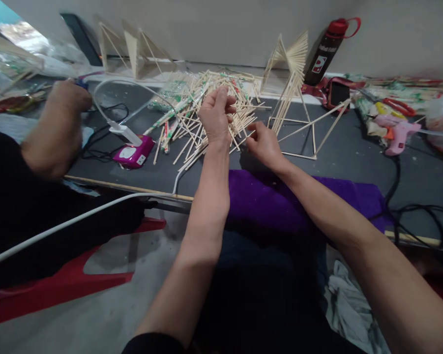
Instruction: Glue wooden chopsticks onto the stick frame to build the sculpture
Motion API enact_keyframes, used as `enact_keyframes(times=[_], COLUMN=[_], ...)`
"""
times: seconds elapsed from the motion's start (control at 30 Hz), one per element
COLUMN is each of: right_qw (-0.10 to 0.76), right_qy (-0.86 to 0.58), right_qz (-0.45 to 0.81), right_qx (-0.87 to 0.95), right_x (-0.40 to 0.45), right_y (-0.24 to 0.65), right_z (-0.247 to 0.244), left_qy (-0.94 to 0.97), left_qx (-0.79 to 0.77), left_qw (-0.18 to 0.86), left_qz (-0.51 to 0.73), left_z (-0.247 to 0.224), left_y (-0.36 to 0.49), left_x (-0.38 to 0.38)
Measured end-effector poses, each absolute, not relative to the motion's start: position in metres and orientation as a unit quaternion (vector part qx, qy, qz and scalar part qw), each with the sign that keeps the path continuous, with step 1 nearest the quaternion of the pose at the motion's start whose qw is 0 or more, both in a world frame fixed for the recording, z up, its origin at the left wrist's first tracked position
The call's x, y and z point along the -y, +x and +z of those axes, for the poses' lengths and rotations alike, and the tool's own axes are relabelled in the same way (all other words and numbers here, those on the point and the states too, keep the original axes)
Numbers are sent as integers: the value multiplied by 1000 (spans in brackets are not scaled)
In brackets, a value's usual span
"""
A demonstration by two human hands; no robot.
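Observation:
A loose pile of thin wooden sticks (193, 125) covers the middle of the table. Above it, my left hand (217, 114) is closed, thumb pressed toward the curled fingers. Whatever it pinches is too small to make out. My right hand (264, 143) hovers low at the pile's right edge with bent fingers; I cannot make out what lies between them. Just right of it is an open frame of glued sticks (314, 140) on the dark tabletop. Behind that frame rises a twisted fan of sticks (297, 56).
A pink glue gun (396, 132), pliers (398, 105), a phone (338, 94) and a dark bottle (322, 56) occupy the right. Left are a purple power socket (134, 152), cables and a co-worker's arm (55, 128). A purple cloth (354, 194) lies along the front edge.

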State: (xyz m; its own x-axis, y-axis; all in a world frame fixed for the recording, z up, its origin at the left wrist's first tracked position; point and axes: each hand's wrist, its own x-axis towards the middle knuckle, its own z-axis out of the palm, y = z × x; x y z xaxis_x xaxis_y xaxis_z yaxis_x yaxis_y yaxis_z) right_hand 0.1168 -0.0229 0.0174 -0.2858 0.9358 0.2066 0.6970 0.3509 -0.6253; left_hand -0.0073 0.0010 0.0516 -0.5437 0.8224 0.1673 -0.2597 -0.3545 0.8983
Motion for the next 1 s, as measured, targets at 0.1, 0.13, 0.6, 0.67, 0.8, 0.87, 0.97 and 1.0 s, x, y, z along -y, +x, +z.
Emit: enact_keyframes(times=[0.1,0.13,0.6,0.67,0.8,0.87,0.97,1.0], right_qw=[354,372,435,438,440,420,341,301], right_qy=[-518,-510,-459,-462,-471,-481,-509,-519], right_qz=[269,291,364,407,503,507,431,381], right_qx=[731,719,684,655,576,580,663,704], right_x=[19,17,16,18,22,23,24,24], right_y=[121,122,126,124,122,123,127,128], right_z=[17,16,15,18,26,28,29,29], left_qy=[320,323,391,381,339,343,393,420], left_qx=[-466,-480,-451,-444,-446,-447,-473,-495], left_qw=[353,354,508,526,550,546,511,483], left_qz=[745,735,621,617,620,620,600,588], left_z=[48,47,34,35,39,39,34,31], left_y=[-8,-8,-2,-2,-2,-2,0,1], left_x=[-3,-4,-3,-3,-1,-1,-4,-5])
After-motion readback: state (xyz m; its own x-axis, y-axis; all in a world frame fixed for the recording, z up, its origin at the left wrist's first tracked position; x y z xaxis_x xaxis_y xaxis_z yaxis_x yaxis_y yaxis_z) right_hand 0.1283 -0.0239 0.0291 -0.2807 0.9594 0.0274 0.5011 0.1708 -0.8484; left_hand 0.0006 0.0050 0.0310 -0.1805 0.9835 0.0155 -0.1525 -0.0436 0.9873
